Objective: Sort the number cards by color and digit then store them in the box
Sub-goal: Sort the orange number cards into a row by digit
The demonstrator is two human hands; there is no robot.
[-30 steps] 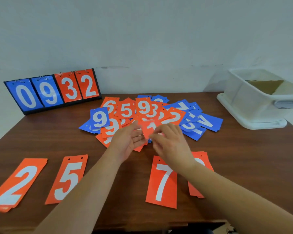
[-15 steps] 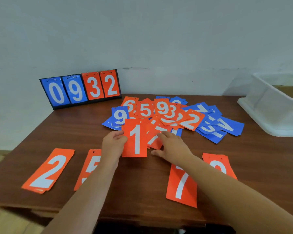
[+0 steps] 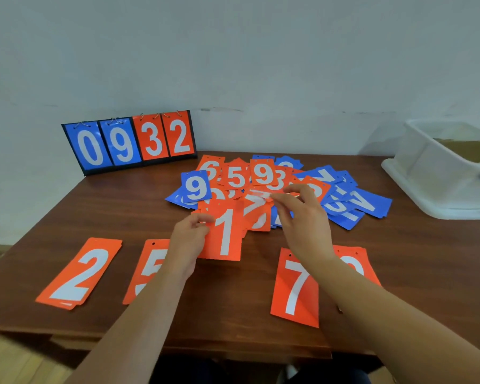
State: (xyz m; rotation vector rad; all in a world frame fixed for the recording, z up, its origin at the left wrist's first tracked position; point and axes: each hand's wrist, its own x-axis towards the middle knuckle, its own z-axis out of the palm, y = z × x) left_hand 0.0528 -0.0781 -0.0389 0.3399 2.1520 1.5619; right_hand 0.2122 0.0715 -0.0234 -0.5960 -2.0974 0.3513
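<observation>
Status, left to right.

- **Far left:** scoreboard stand (image 3: 130, 142) reads 0 9 3 2 and stands upright at the wall.
- **Near left:** orange 2 stack (image 3: 79, 274), more than one card judging by the edges. Just beside it is the orange 5 card (image 3: 147, 270), partly under my left forearm.
- **Left hand** (image 3: 187, 239): pinches the left edge of the orange 1 card (image 3: 225, 234), thumb on top, at the near edge of the pile.
- **Mixed pile** (image 3: 261, 176): mid tabletop (image 3: 122, 212), orange and blue overlapping. I see no blues laid out apart from it.
- **Right hand** (image 3: 302, 220): over the pile's near right, fingers curled at a blurred orange card. I can't tell if it has a grip.
- **Near right:** orange 7 card (image 3: 295, 289), then another orange card (image 3: 355, 261) half hidden by my right forearm, digit unreadable.
- **Far right:** box (image 3: 441, 173), something tan inside, no number cards visible in it.

Estimate: early. A few orange digits are laid out. Most of the pile, all the blues and the boxing are left.
</observation>
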